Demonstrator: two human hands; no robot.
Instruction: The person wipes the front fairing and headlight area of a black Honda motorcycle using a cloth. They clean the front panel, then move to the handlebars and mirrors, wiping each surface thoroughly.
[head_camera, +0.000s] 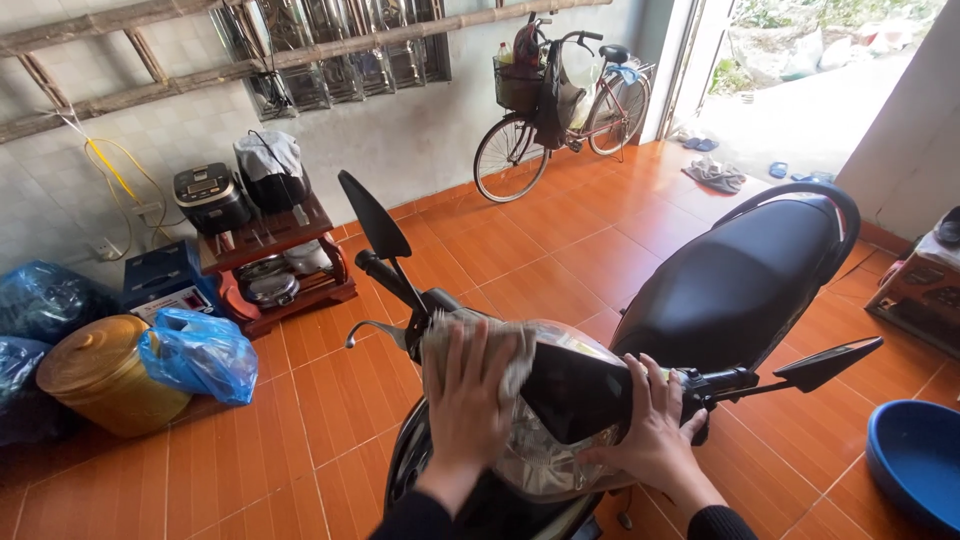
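Floor: we stand on orange tiles (300, 430) that run from the near edge to the far doorway.
Walls: a pale tiled wall (60, 200) on the far left carries a wooden ladder (150, 60) hung sideways.
Motorbike: the motorbike (740, 280) sits at near centre, its front toward us and its black seat stretching away to the right.
Left hand: our left hand (468, 385) lies flat with fingers spread wide, pressing a grey cloth (500, 345) onto the top of the front cover.
Right hand: our right hand (655, 430) rests open on the cover's right side beside the headlamp (545, 460), gripping nothing.
Left edge: a low wooden shelf (285, 265), blue bags (200, 355) and a yellow bin (105, 375) crowd the left wall.
Right edge: a blue basin (915, 460) sits near right.
Open room: bare tiles lie between the motorbike and a bicycle (560, 105) parked far against the wall.
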